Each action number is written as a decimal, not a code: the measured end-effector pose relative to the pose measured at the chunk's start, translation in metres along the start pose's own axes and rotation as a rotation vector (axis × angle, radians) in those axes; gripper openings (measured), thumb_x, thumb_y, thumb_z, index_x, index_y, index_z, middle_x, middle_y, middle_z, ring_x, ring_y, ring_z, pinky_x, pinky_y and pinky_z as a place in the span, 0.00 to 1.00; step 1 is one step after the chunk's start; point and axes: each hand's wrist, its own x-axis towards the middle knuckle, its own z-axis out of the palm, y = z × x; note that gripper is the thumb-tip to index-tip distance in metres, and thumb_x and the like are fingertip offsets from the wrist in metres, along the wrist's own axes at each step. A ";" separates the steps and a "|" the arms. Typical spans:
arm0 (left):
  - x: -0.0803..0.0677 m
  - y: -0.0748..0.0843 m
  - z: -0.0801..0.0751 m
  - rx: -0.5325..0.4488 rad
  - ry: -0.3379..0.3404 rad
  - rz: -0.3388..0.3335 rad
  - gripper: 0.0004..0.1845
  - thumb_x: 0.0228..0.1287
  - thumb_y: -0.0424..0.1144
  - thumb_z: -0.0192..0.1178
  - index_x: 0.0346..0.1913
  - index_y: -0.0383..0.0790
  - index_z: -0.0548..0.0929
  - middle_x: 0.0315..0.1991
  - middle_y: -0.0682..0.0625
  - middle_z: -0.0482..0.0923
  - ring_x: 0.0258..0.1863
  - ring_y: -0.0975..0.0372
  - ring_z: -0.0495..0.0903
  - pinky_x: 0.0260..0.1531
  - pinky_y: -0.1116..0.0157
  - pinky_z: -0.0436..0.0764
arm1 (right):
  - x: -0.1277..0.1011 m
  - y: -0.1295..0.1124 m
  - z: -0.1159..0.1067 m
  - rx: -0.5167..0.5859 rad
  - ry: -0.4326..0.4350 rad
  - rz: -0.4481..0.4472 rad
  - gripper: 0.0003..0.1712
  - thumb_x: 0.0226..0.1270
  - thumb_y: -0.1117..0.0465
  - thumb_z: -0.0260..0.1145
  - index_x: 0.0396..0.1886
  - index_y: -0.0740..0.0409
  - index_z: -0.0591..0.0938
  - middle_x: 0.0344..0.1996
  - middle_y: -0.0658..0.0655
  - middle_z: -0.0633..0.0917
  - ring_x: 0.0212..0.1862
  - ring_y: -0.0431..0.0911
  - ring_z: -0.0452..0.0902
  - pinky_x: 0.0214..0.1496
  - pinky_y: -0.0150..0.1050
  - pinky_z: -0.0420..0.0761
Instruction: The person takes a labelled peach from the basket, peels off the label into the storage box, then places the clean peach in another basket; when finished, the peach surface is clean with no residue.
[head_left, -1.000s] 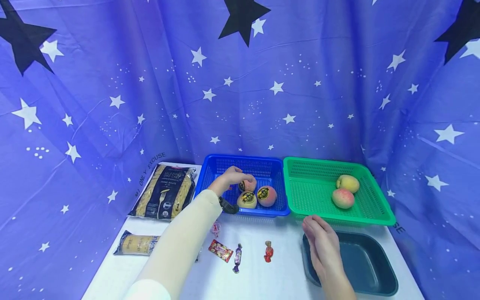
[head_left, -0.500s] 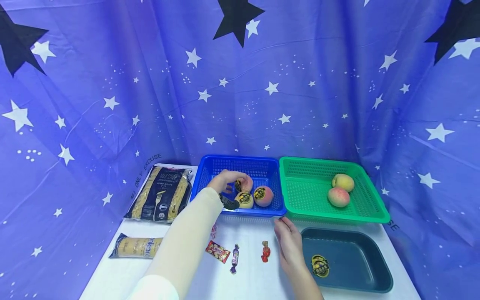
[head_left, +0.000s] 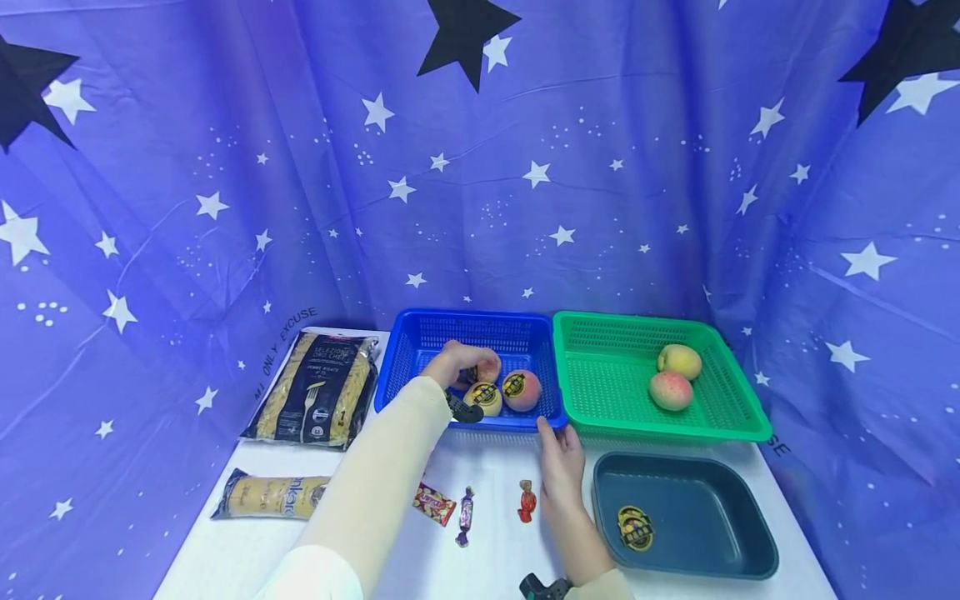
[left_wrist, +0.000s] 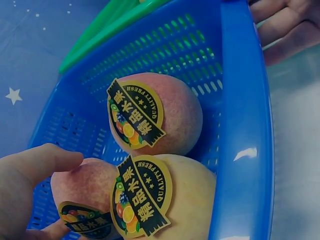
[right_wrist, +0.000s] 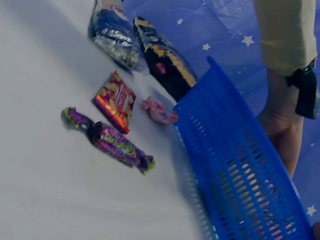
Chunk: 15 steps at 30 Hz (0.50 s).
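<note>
Fingers of the left hand (head_left: 450, 363) curl round a stickered peach (left_wrist: 82, 200) — right hand (head_left: 561, 463) spread.

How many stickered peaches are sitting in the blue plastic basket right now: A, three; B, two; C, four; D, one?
A: the blue plastic basket holds three stickered peaches, the far one gripped by the left hand; the green plastic basket holds two peaches with no stickers showing.
</note>
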 end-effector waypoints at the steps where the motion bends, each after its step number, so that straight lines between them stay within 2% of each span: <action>1: 0.000 0.000 0.000 -0.007 0.001 0.004 0.58 0.60 0.48 0.78 0.86 0.32 0.55 0.77 0.36 0.65 0.65 0.47 0.80 0.61 0.50 0.90 | 0.002 0.001 0.001 0.000 0.015 -0.004 0.46 0.88 0.50 0.62 0.92 0.62 0.53 0.91 0.67 0.55 0.92 0.60 0.49 0.93 0.54 0.54; 9: -0.007 0.000 0.001 -0.042 0.019 0.013 0.57 0.60 0.43 0.77 0.85 0.28 0.55 0.61 0.39 0.73 0.50 0.53 0.82 0.57 0.55 0.92 | 0.010 0.007 0.006 0.000 0.062 -0.021 0.44 0.87 0.52 0.63 0.91 0.61 0.57 0.90 0.65 0.58 0.91 0.59 0.52 0.92 0.53 0.57; 15: -0.007 -0.001 0.003 -0.037 0.068 0.011 0.44 0.59 0.45 0.79 0.72 0.30 0.70 0.59 0.40 0.77 0.51 0.52 0.85 0.52 0.56 0.93 | 0.012 0.012 0.005 -0.014 0.078 -0.039 0.41 0.86 0.52 0.65 0.89 0.61 0.61 0.89 0.65 0.62 0.90 0.58 0.56 0.91 0.52 0.60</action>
